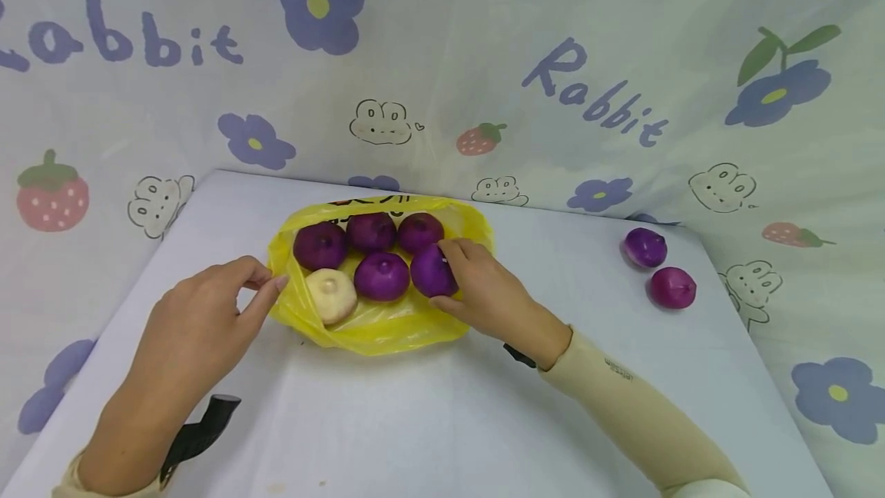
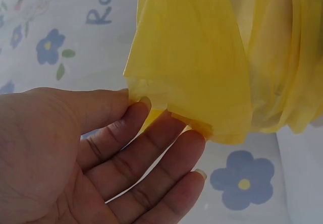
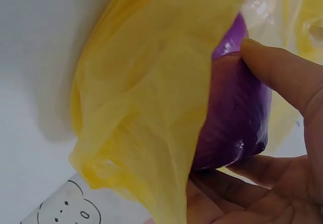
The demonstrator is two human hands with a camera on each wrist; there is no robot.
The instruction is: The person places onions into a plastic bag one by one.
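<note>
A yellow plastic bag (image 1: 387, 338) lies with its mouth spread wide on the white table. Its left edge is pinched between the thumb and forefinger of my left hand (image 1: 200, 329), with the other fingers under the plastic in the left wrist view. My right hand (image 1: 491, 290) grips a purple onion (image 3: 233, 115) at the right side of the bag's mouth, thumb on one side and fingers on the other; part of the onion is behind the yellow film. Several more purple onions (image 1: 382, 277) and a cream-white bulb (image 1: 332, 295) sit inside the bag.
Two loose purple onions, one darker (image 1: 646, 247) and one redder (image 1: 673, 288), lie on the right part of the table (image 1: 553, 406). A patterned cloth (image 1: 442, 60) with flowers and rabbits hangs behind the table's back edge.
</note>
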